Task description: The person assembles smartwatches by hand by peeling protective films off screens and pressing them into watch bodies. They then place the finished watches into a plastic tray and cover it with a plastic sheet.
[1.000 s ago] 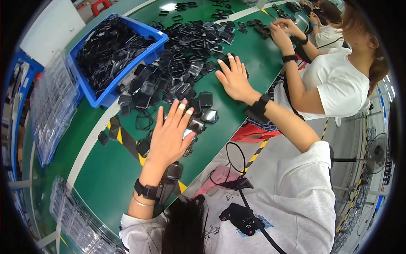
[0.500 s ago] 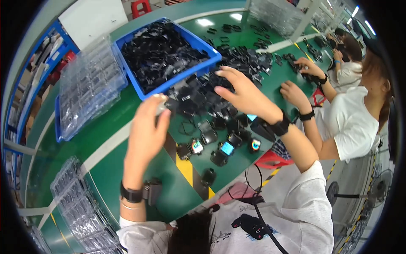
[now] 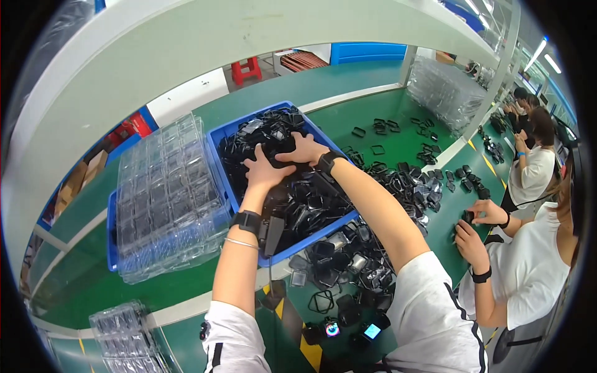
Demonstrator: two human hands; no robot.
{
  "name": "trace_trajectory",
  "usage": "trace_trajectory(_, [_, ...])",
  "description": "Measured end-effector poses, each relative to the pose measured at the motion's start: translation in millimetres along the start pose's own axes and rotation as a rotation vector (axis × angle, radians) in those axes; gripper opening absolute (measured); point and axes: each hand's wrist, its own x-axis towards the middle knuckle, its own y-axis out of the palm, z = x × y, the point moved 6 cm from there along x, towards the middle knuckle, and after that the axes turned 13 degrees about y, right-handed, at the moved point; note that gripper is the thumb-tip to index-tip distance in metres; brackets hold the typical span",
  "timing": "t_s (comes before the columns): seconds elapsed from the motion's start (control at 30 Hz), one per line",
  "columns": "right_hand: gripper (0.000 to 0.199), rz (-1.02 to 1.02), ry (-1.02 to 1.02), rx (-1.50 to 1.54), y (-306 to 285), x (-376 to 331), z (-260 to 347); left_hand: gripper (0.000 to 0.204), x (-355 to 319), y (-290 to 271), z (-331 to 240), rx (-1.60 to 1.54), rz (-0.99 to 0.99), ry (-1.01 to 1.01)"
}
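Both my hands reach into a blue plastic bin [image 3: 227, 205] heaped with small black plastic parts [image 3: 311, 202]. My left hand [image 3: 266, 169] lies on the heap with its fingers spread and its palm down. Just to its right, my right hand [image 3: 305, 151] also has its fingers apart on the black parts. Some fingertips sink among the parts, and I see nothing gripped in either hand. Black wristbands circle both wrists, and a dark boxy piece [image 3: 271, 235] hangs beside my left one.
Stacked clear plastic trays [image 3: 171, 186] stand left of the bin. Loose black cases [image 3: 329, 261] and smartwatches with lit screens [image 3: 372, 331] lie in front. Black frames [image 3: 385, 126] are scattered beyond. At right, a co-worker's hands [image 3: 476, 233] hold a small dark piece. A pale beam [image 3: 249, 37] crosses overhead.
My hands have moved forward from the bin's near edge into its heap. The small piece at my left fingertips no longer shows. The view has shifted, and the co-worker's hands have come together.
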Motion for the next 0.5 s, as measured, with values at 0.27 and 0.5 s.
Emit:
trace_trajectory(0.27, [0.112,0.167,-0.007,0.151,-1,-5,0,0.129,1,20,-7,0.121,0.092,0.048])
trace_trajectory(0.5, [0.040,0.618,-0.012,0.705,2,-45,3,0.093,-23,5,-35,-0.735,0.275,-0.078])
